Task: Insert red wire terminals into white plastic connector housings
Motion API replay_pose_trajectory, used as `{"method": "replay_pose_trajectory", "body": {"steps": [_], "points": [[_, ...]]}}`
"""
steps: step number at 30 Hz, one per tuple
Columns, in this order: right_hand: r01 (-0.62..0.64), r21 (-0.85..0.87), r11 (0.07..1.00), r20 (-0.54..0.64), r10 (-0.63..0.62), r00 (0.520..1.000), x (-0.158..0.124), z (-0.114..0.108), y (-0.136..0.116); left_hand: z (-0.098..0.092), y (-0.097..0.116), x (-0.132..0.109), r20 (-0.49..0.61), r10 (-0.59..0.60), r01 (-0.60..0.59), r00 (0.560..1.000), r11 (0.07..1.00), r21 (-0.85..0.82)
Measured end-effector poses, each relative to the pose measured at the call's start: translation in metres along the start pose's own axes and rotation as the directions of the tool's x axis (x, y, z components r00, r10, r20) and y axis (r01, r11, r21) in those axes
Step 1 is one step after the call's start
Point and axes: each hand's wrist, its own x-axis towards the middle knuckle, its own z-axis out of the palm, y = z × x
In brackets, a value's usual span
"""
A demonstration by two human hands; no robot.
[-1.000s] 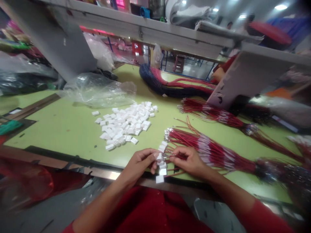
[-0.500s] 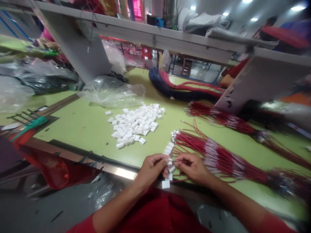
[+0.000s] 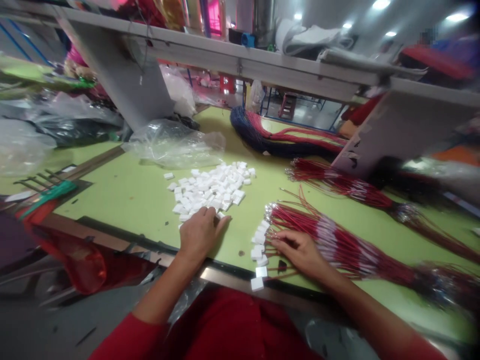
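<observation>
Showing the moment from the head camera, we see the left hand (image 3: 200,235) with fingers spread, their tips resting on the near edge of a heap of white plastic connectors (image 3: 210,187), placed within easy reach on the green workbench (image 3: 112,200). The right hand (image 3: 296,252) lies on a red wire bundle (image 3: 337,245), fingers slightly parted; we cannot tell whether they pinch a wire. The bundle's ends fan toward a short row of connectors (image 3: 258,252), keeping wires and connectors close together.
</observation>
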Motion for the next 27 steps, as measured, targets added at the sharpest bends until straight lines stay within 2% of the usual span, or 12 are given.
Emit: {"method": "replay_pose_trajectory", "body": {"steps": [3,5,7,9,11,13,19,22,25,27], "points": [[-0.055,0.008,0.998,0.024,0.055,0.998,0.000,-0.002,0.001,0.000,0.003,0.000,0.013,0.034,-0.032,0.999,0.992,-0.120],[-0.138,0.059,0.989,0.048,0.135,0.990,0.000,-0.002,0.001,-0.001,0.006,-0.006,0.053,0.088,-0.062,0.995,0.927,-0.370],[-0.199,0.133,0.971,0.060,0.192,0.980,0.000,-0.001,-0.001,-0.004,0.014,-0.014,0.114,0.180,-0.062,0.977,0.753,-0.655],[-0.201,0.191,0.961,0.036,0.197,0.980,-0.001,0.000,-0.003,-0.007,0.024,-0.022,0.132,0.292,-0.052,0.947,0.548,-0.835],[-0.166,0.204,0.965,-0.002,0.170,0.985,-0.001,0.000,-0.005,-0.010,0.035,-0.029,0.095,0.367,-0.068,0.925,0.408,-0.911],[-0.134,0.181,0.974,-0.024,0.141,0.990,-0.002,0.001,-0.007,-0.012,0.043,-0.033,0.065,0.389,-0.072,0.919,0.328,-0.942],[-0.069,0.132,0.989,-0.045,0.075,0.996,-0.003,0.003,-0.002,-0.012,0.046,-0.035,0.101,0.419,0.007,0.902,0.220,-0.976],[-0.051,0.123,0.991,-0.031,0.055,0.998,-0.004,0.003,-0.003,-0.011,0.044,-0.035,0.108,0.436,0.020,0.894,0.202,-0.979],[-0.014,0.083,0.996,-0.004,0.015,1.000,-0.005,0.002,-0.006,-0.013,0.042,-0.035,0.005,0.476,-0.133,0.880,0.255,-0.958],[0.027,0.010,1.000,0.015,-0.027,1.000,-0.006,0.003,-0.008,-0.016,0.041,-0.036,-0.108,0.535,-0.304,0.838,0.293,-0.907]]}}
